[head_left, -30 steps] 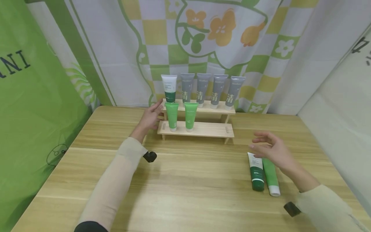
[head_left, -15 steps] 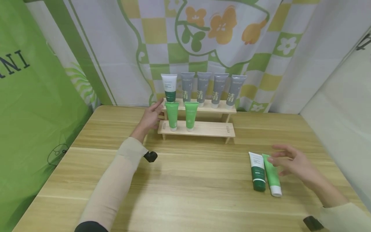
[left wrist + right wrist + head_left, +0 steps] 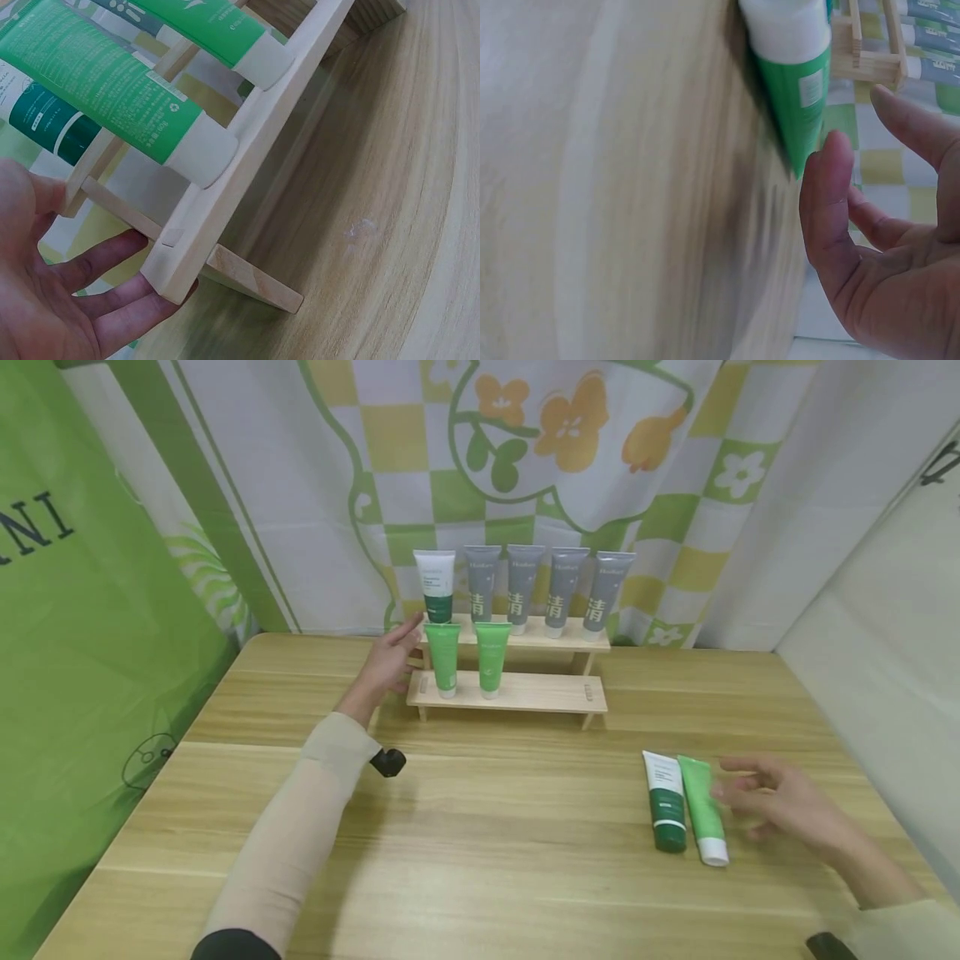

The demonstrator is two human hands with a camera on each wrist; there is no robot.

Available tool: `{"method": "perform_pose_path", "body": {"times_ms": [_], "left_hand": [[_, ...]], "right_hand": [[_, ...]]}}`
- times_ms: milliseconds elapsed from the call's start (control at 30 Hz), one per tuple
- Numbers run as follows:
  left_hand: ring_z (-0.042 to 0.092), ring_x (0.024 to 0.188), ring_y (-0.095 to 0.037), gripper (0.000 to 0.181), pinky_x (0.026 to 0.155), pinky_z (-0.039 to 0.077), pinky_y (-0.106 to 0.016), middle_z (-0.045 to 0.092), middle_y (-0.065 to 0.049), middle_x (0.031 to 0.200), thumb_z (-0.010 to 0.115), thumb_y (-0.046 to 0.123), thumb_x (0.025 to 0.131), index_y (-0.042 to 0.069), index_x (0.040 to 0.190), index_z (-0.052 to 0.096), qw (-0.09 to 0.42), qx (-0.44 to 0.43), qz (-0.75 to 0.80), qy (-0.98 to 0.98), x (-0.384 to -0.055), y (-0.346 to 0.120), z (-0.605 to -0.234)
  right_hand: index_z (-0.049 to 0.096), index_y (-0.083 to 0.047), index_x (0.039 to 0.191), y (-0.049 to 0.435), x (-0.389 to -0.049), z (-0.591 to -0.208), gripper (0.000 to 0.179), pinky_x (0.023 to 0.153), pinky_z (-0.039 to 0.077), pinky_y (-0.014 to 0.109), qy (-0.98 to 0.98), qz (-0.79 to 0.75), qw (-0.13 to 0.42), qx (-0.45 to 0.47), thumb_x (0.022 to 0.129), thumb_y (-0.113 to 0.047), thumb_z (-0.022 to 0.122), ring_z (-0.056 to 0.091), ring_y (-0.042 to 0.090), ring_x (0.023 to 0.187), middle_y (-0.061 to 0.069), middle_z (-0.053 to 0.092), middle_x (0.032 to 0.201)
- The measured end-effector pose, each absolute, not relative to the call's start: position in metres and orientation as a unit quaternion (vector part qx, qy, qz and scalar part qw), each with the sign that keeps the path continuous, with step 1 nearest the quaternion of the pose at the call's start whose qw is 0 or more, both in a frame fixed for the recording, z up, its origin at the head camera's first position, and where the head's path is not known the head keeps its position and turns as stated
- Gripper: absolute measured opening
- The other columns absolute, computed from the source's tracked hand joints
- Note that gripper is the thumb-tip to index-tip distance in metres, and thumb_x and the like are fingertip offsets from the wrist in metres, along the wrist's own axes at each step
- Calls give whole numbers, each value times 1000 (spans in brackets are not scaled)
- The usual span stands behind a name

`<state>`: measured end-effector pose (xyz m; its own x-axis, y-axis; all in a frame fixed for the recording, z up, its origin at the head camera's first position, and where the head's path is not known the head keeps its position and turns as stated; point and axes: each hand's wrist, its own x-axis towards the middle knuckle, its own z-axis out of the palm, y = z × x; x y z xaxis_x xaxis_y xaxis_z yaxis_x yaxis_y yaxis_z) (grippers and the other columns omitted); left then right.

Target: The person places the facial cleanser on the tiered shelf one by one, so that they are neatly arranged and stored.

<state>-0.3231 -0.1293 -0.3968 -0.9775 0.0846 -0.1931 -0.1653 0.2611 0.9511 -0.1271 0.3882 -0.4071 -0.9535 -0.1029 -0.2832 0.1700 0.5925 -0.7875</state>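
Observation:
My left hand holds the left end of a two-tier wooden display stand. In the left wrist view the thumb lies against the upper shelf's end, and fingers reach around the lower shelf's end. Two light green tubes stand caps down on the lower shelf. On the upper shelf are a white and dark green tube and several grey tubes. Just right of a light green tube lying on the table, my right hand hovers with loosely bent fingers, holding nothing.
Another white and dark green tube lies left of the loose light green one. The wooden table meets a patterned curtain at the back. A green cloth hangs on the left and a pale wall stands right.
From above the two lying tubes, my right hand has moved right and toward me, down beside the light green one. My left hand stays at the stand.

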Motion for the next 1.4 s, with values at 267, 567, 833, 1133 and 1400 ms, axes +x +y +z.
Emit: {"method": "perform_pose_path", "body": {"times_ms": [267,567,833,1133,1400], "left_hand": [[49,125,-48,47,91,46,-68,33,-11,160,42,44,107,44,154,36,95,-26,605,790,-321,-129,-395],[52,122,-45,49,89,49,-65,39,-10,157,48,50,104,45,152,40,83,-32,607,789,-322,-131,-399],[52,123,-47,50,89,48,-67,38,-11,158,50,48,104,44,153,40,79,-22,607,790,-324,-130,-399],[52,122,-44,49,90,48,-67,41,-12,155,48,47,105,44,153,39,81,-24,604,793,-324,-129,-400],[54,120,-44,49,88,49,-66,50,-15,146,48,46,105,44,153,39,77,-25,604,793,-323,-129,-400]], "right_hand": [[29,16,146,389,-125,-414,77,68,61,40,872,-457,170,40,95,-22,72,66,24,87,30,56,119],[26,18,146,383,-127,-414,84,69,61,38,876,-443,184,60,95,-28,73,68,25,89,31,58,119],[29,21,143,375,-131,-415,88,66,61,37,888,-419,179,55,91,-31,77,68,23,84,28,61,113],[25,20,145,367,-135,-418,88,65,61,38,884,-429,178,53,91,-26,77,68,24,79,27,62,110],[23,18,147,370,-134,-421,88,67,61,40,868,-458,184,53,91,-25,77,68,25,82,27,60,113]]}}
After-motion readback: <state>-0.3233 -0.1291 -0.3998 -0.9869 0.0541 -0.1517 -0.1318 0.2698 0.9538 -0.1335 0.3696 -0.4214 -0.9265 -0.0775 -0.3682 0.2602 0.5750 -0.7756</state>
